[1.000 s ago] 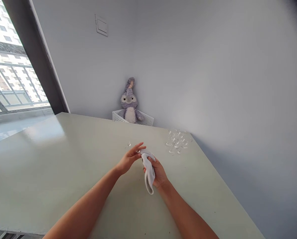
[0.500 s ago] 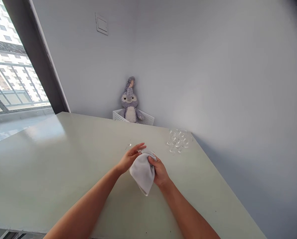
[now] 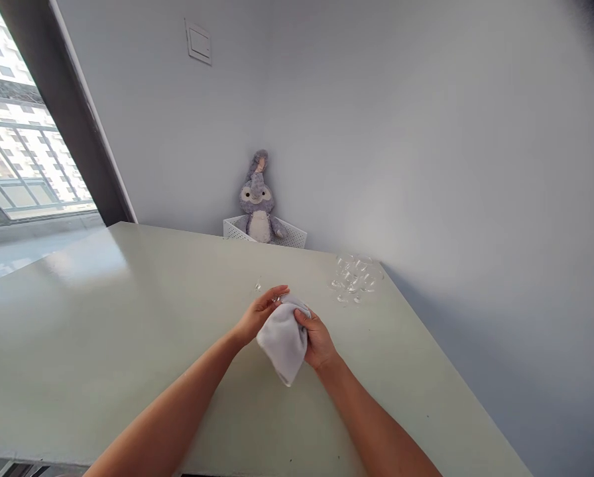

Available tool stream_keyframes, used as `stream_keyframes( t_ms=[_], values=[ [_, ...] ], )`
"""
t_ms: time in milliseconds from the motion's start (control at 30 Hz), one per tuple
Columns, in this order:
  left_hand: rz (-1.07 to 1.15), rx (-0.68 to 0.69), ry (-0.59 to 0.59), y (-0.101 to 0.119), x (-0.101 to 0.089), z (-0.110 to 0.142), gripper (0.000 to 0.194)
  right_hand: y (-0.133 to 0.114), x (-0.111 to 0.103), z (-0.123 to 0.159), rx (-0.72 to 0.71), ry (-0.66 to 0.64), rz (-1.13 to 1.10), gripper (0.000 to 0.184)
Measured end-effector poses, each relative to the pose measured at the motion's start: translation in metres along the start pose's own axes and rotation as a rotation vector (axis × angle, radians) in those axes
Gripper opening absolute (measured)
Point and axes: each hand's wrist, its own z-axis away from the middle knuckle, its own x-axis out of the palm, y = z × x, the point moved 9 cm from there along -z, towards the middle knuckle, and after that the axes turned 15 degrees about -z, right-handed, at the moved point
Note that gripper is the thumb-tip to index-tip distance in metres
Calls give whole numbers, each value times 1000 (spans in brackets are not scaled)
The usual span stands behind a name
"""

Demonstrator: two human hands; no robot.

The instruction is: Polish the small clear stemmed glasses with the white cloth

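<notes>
Clear glassware (image 3: 351, 285) on pale table (image 3: 152, 311)

No lettering, label, brand, number or sign can be read: none on the bench (image 3: 128, 331), the cloth (image 3: 282, 338) above it, or the basket (image 3: 297, 237) and wall switch (image 3: 199, 42) beyond it.

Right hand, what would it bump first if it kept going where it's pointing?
Past the cloth it holds, the right hand would probably meet the left hand or its clear glass; depth is unclear.
</notes>
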Motion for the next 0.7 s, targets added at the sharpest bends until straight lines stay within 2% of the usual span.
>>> stream_keyframes(
  t_ms=[67,167,233,300,367,467,533,567,633,700],
  values=[
    [75,21,-29,5,1,1,49,1,5,1,21,-28,-12,32],
    [21,-26,9,1,-5,0,53,-5,16,5,-91,-85,272,38],
    [-120,-53,69,-4,-10,-1,49,-10,18,7,-187,-75,506,37],
    [-376,-41,161,-5,-18,1,42,-12,11,6,-217,-22,625,35],
    [-701,55,275,5,-24,3,34,-16,-2,2,-212,65,615,33],
    [-1069,351,365,31,-19,11,28,-22,-17,-4,-173,128,423,30],
    [-1171,507,336,41,-12,14,29,-19,-17,-7,-85,69,251,29],
    [-1189,543,302,42,-10,14,29,-16,-14,-7,-32,28,192,29],
    [-1185,556,222,39,-9,12,30,-14,-9,-6,47,-40,170,31],
    [-1154,523,154,32,-9,8,29,-17,-7,-5,63,-97,293,33]
  ],
)
